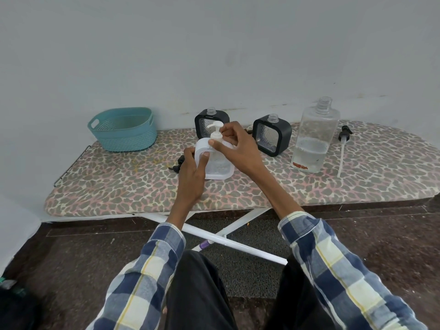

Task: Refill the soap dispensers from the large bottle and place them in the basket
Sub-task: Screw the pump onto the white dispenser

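bottle [313,139] at 3 o'clock, a third full, uncapped | basket [123,129] at 10 | my left hand [191,175] grips white dispenser [217,160] | right hand [234,144] pinches its pump [215,132]

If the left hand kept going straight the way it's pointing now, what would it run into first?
The left hand already grips the white dispenser, so that comes first. Past it, the line probably leads to the black dispenser behind, though depth is hard to judge from this view.

— What carries it all?
— A leopard-print ironing board [238,191].
— And on it?
— A teal basket [123,132], a white dispenser [217,166], two black dispensers [271,136], a large clear bottle [314,139], a loose pump [342,148].
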